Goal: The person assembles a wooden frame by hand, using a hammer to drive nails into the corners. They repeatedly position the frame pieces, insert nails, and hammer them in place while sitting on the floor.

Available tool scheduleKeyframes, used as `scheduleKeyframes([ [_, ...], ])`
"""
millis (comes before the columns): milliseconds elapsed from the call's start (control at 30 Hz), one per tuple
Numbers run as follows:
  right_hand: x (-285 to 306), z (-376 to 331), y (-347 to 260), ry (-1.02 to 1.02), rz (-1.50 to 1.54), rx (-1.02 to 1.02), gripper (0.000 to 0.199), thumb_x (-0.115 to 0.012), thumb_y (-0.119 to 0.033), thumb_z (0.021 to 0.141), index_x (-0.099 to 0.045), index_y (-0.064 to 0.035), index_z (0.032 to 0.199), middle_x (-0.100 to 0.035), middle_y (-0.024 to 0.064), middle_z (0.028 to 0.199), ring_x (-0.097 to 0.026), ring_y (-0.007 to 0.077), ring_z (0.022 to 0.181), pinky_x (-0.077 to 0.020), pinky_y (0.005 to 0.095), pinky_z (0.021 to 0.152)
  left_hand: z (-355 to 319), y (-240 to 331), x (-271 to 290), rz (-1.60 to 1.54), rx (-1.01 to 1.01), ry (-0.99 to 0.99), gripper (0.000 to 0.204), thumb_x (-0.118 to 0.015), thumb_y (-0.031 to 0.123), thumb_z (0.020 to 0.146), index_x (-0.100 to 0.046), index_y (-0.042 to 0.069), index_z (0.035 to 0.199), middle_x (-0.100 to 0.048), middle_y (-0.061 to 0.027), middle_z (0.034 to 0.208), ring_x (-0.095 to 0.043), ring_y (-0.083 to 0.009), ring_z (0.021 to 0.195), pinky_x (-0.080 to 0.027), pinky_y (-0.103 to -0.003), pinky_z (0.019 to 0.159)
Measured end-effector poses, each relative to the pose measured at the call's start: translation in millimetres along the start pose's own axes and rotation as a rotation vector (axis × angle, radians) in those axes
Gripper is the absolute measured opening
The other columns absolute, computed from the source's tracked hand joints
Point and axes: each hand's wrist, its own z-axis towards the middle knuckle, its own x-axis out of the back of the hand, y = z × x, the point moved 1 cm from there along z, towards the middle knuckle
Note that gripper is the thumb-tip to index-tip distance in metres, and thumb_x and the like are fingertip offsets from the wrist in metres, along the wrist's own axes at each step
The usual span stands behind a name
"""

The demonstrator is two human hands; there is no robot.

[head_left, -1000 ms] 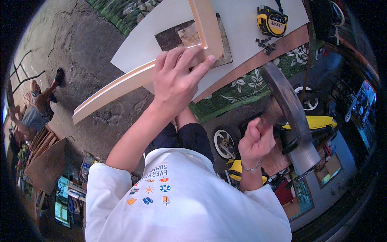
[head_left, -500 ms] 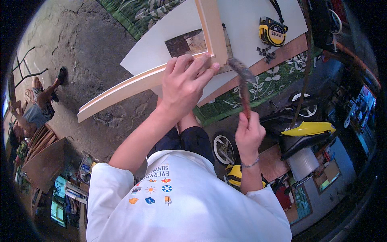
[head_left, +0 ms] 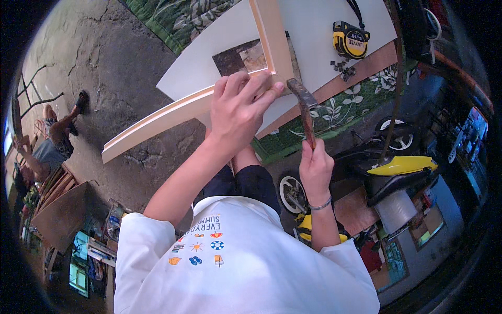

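My left hand (head_left: 238,107) is closed over the corner of a pale wooden frame (head_left: 162,118), its thumb and fingers pressed at the joint where two strips meet. Whether a small piece sits under those fingertips I cannot tell. In my right hand (head_left: 316,170) is the handle of a hammer (head_left: 305,107), its dark head beside the frame's corner, close to my left fingertips. Beneath the frame lies a white board (head_left: 201,60) with a dark, worn flat piece (head_left: 230,58) on it.
A yellow and black tape measure (head_left: 350,40) and several small dark metal pieces (head_left: 342,69) lie on the white board's right. Green leaf-patterned cloth (head_left: 334,112) shows beneath. A motorbike with a yellow panel (head_left: 402,166) stands at right. Another person (head_left: 49,138) is at far left.
The hammer and my right hand have moved slightly left, bringing the hammer head nearer the frame's corner. My left hand stays on the frame.
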Motion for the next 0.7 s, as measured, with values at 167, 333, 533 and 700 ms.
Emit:
scheduleKeyframes([
  [167,12,-6,-14,0.239,0.092,0.116,0.019,-0.068,-0.019,0.102,-0.06,-0.0017,0.098,-0.066,0.0219,0.073,-0.067,0.0438,0.064,-0.0505,0.0487,0.054,0,-2,0,-0.018,0.019,-0.015,0.047,-0.074,0.009,0.071,-0.08,0.026,0.114,-0.07,0.0016,0.125,-0.061,-0.0235,0.107,-0.045,-0.038,0.092],
  [333,5,-7,0,0.125,0.14,-0.003,0.021,-0.064,-0.021,0.105,-0.061,-0.0016,0.1,-0.064,0.019,0.071,-0.068,0.041,0.063,-0.0512,0.0447,0.055,-2,-1,-1,-0.02,0.043,-0.042,0.053,-0.076,0.005,0.07,-0.08,0.031,0.115,-0.07,0.004,0.127,-0.061,-0.0235,0.11,-0.044,-0.039,0.097],
  [533,-5,-13,23,0.362,0.122,-0.129,0.02,-0.064,-0.021,0.105,-0.063,-0.0019,0.105,-0.068,0.0187,0.078,-0.069,0.0424,0.068,-0.0515,0.0467,0.059,-1,-1,-2,0.07,-0.045,-0.097,0.057,-0.067,0.013,0.08,-0.071,0.031,0.133,-0.065,-0.0004,0.126,-0.059,-0.0233,0.109,-0.041,-0.039,0.095],
  [700,-22,-4,44,0.385,0.036,-0.155,0.027,-0.072,-0.025,0.1,-0.065,-0.0023,0.112,-0.07,0.0196,0.094,-0.069,0.0421,0.086,-0.0538,0.0466,0.073,7,6,4,0.12,-0.043,-0.181,0.085,-0.072,0.001,0.069,-0.065,0.039,0.145,-0.062,-0.0021,0.123,-0.059,-0.0253,0.109,-0.043,-0.04,0.098],
])
